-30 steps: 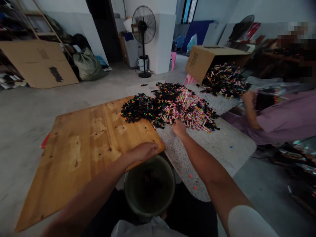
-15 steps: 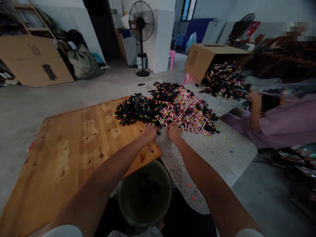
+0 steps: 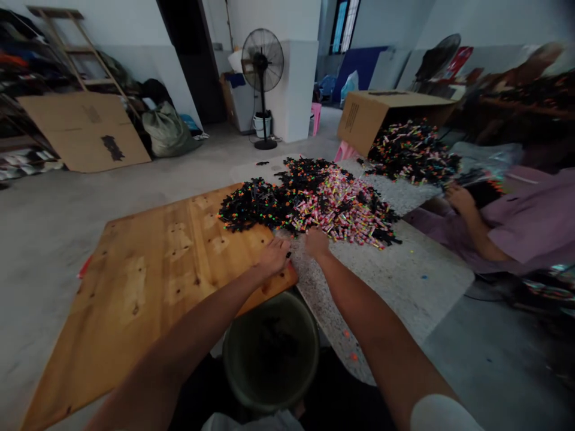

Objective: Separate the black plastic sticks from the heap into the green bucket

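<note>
My left hand [image 3: 274, 257] is over the wooden board's right corner, its fingers curled. A small black plastic piece [image 3: 288, 255] pokes out at its right side. My right hand [image 3: 317, 243] is closed at the near edge of a heap of small pink-and-white tubes [image 3: 344, 206]; anything in its fingers is hidden. Beyond my left hand lies a heap of small black pieces with orange and green tips [image 3: 254, 206]. A green bucket [image 3: 227, 359] stands between my legs, below the board's corner, with dark pieces at its bottom.
The wooden board [image 3: 153, 287] adjoins a speckled stone-like tabletop [image 3: 381, 281]. At right, a person in a pink top [image 3: 530, 221] handles small items beside a tipped cardboard box [image 3: 363, 123] and its spilled heap. A standing fan [image 3: 262, 66] is farther back.
My left hand has drawn back from the black heap toward me, with a black piece showing at its fingers. My right hand stays by the pink tubes. The view has tilted up a little.
</note>
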A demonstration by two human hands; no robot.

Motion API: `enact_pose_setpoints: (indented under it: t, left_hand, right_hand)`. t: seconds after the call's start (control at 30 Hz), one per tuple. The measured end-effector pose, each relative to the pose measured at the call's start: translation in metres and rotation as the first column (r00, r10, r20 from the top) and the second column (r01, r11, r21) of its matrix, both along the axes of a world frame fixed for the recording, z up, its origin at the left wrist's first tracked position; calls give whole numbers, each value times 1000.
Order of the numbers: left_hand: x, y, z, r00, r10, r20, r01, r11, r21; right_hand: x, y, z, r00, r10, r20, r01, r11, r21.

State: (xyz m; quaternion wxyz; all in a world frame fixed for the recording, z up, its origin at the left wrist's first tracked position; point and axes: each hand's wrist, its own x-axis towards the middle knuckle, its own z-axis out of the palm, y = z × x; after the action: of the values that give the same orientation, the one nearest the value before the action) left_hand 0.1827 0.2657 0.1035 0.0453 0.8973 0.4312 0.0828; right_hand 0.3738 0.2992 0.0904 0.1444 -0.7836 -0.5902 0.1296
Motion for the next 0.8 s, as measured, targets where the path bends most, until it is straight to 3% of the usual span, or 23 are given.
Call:
enact_pose_setpoints:
  t: [0.23, 0.33, 0.4, 0.5, 0.57, 0.67, 0.8]
  left_hand:
    - [-22, -42, 35, 964, 263, -36, -264, 963, -59]
    - [-26, -60, 43, 967, 255, -17, -256, 965, -49]
    - [-26, -69, 46, 976, 218, 20, -217, 976, -36]
    - [-25, -79, 49, 981, 185, 55, -184, 983, -19]
    - [-26, -84, 51, 983, 176, 58, -175, 984, -15]
    - [-30, -92, 55, 988, 141, 60, -141, 990, -6]
    - [-39, -102, 58, 993, 96, 71, -99, 995, 34]
  right_hand:
    - [2, -35, 13, 985, -12, -172, 6, 999, -35]
    - [-13, -70, 20, 953, 62, -298, -66, 998, -6]
    - [-26, -98, 25, 855, 157, -494, -143, 987, 67]
    - [-40, -135, 32, 542, 251, -802, -131, 968, 215]
    - [-45, -152, 38, 390, 252, -886, -76, 967, 242]
    - [-45, -169, 43, 303, 267, -915, -65, 964, 259]
    - [-43, -180, 46, 320, 327, -889, -93, 945, 314]
